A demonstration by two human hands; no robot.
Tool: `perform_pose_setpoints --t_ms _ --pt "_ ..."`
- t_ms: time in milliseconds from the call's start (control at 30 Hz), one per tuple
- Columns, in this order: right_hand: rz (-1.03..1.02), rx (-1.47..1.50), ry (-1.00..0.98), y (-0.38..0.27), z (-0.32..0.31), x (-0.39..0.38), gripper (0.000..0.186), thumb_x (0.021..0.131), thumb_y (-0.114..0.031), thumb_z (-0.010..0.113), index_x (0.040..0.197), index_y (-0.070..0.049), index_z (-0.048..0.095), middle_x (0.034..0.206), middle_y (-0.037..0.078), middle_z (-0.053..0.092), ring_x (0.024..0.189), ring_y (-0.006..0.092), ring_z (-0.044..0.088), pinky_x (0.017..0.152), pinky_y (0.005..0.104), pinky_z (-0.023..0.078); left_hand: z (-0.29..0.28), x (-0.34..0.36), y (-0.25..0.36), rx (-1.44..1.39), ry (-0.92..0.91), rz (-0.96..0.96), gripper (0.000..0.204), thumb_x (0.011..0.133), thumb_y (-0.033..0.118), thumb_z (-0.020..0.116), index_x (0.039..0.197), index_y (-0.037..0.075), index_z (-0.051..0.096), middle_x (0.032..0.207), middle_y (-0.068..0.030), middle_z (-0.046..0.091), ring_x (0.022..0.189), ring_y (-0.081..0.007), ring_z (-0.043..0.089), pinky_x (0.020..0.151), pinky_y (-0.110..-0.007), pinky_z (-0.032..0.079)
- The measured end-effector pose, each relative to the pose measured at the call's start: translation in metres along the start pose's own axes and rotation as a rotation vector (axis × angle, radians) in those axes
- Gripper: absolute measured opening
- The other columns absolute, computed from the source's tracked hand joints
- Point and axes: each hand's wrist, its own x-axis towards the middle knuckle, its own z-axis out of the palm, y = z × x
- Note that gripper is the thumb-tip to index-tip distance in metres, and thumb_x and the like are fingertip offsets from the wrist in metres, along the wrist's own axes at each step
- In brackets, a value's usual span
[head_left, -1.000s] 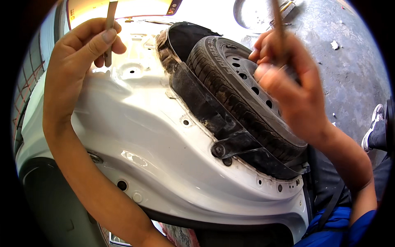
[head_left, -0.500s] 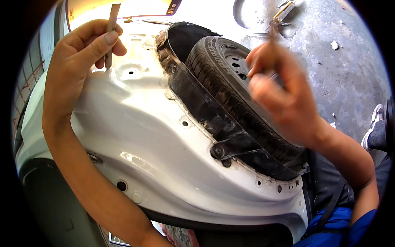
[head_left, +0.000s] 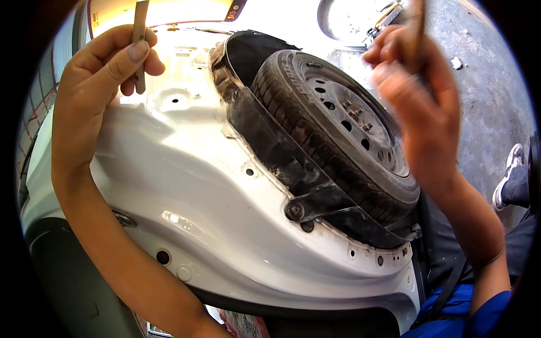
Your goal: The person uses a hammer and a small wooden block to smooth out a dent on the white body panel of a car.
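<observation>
My left hand (head_left: 101, 84) is raised at the upper left, fingers pinching a thin flat metal strip (head_left: 139, 39) held upright against the white car body panel (head_left: 214, 197). My right hand (head_left: 414, 107), blurred by motion, is at the upper right over the wheel, closed around a brownish stick-like handle (head_left: 417, 28) that points up. Below it sits a black tyre on a grey steel rim (head_left: 355, 124) inside the wheel arch, edged by a black plastic liner (head_left: 282, 158). The tool's working end is out of view.
Grey concrete floor (head_left: 484, 101) lies to the right, with a round pale object (head_left: 349, 19) at the top. A shoe and dark trouser leg (head_left: 513, 180) show at the right edge. My blue clothing (head_left: 468, 315) is at the lower right. A bolt (head_left: 294, 210) holds the liner.
My right hand has moved up and to the right, away from the tyre's tread, with the handle still in it. My left hand and its strip have stayed put.
</observation>
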Motion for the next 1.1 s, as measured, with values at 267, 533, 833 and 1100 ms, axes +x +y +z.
perform_pose_setpoints --t_ms 267,533,833,1100 --pt "-0.1 -0.255 -0.226 0.008 0.007 -0.002 0.015 0.085 0.0 0.058 0.099 -0.005 0.052 0.108 0.009 0.054 0.097 0.0174 0.054 0.093 0.0363 0.044 0.0 -0.001 0.002 0.029 -0.03 -0.034 0.03 0.095 0.029 0.069 0.112 0.004 0.072 0.081 -0.0025 0.07 0.07 -0.0048 0.053 0.065 -0.018 0.039" --pt "-0.029 -0.433 -0.403 0.005 0.007 -0.003 0.016 0.083 -0.007 0.058 0.098 -0.005 0.052 0.105 0.01 0.055 0.093 0.0192 0.052 0.089 0.0332 0.043 -0.001 -0.003 0.004 0.053 -0.041 -0.072 0.03 0.094 0.029 0.07 0.111 0.004 0.073 0.079 -0.003 0.07 0.07 -0.0052 0.055 0.065 -0.019 0.04" --pt "-0.021 -0.219 -0.188 0.015 0.004 -0.002 0.015 0.086 -0.003 0.055 0.101 -0.004 0.052 0.107 0.01 0.056 0.098 0.0171 0.055 0.096 0.0341 0.043 0.004 -0.001 0.001 0.041 -0.042 -0.063 0.031 0.093 0.031 0.069 0.11 0.005 0.073 0.08 -0.0024 0.07 0.069 -0.0058 0.054 0.065 -0.019 0.039" --pt "0.081 0.313 0.173 0.011 0.002 0.001 0.019 0.092 -0.007 0.058 0.111 -0.005 0.057 0.119 0.012 0.058 0.098 0.0165 0.061 0.099 0.0371 0.046 0.002 -0.003 0.002 -0.015 -0.044 -0.05 0.029 0.093 0.028 0.07 0.111 0.004 0.072 0.08 -0.0023 0.069 0.069 -0.0052 0.053 0.064 -0.02 0.038"
